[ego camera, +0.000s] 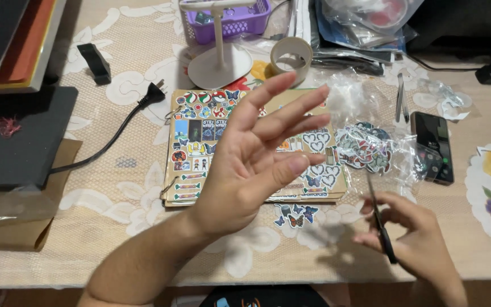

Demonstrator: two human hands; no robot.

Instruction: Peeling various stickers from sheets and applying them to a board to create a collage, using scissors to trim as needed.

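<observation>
Right hand [413,241] closed round black scissors [381,224], near table edge; long axis near upright in view, tips pointing away. Left hand [257,156] raised, fingers spread, holding nothing, over sticker-covered brown book [200,148]. Clear bag of stickers [365,149] beyond scissors; tape roll [291,55] farther back.

two hands [257,153], one scissors [382,227], one phone [433,146]

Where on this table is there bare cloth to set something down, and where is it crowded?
Free: the cloth between the black cord and the sticker book, and the front edge beneath the left hand. Crowded: around the sticker bag, phone and right hand.
</observation>
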